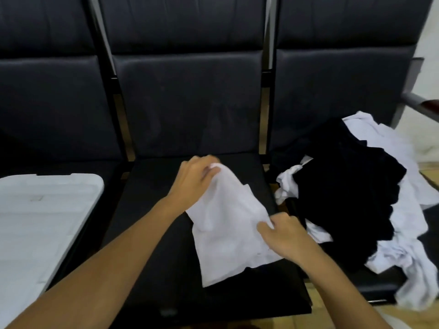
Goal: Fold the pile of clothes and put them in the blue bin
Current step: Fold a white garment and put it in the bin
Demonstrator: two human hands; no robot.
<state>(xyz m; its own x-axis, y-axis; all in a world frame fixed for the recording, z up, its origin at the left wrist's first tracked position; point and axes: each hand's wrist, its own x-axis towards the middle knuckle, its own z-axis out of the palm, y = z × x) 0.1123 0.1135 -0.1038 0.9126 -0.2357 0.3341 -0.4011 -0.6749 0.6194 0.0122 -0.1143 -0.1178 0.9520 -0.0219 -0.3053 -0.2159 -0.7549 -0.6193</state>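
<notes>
Seen from above, looking down at a row of three dark padded seats (190,110) with tall backrests.

On the middle seat: a white garment (228,231), partly folded, spread flat over the dark cushion and angled from upper left to lower right. Held at two opposite ends. Left hand (194,179) at the far upper end, fingers and thumb curled round a bunched corner of the white fabric, lifting it slightly off the cushion. Right hand (282,233) at the near right edge, fingers curled and pinching the cloth against the seat. Both forearms bare, reaching in from the bottom of the view.

On the right seat, just beside the garment but apart from it: the pile of clothes (351,191), unfolded and heaped, mostly black fabric in the middle with white pieces showing at the left edge, along the back and trailing over the front of the seat toward the floor.

On the left seat: a pale, whitish plastic lid or bin (35,214) with rounded corners and ribbed surface, cut off by the left edge. Hard to tell whether lid or container; nothing visible on it.

At far right: a metal armrest (418,103) and a strip of light floor.
</notes>
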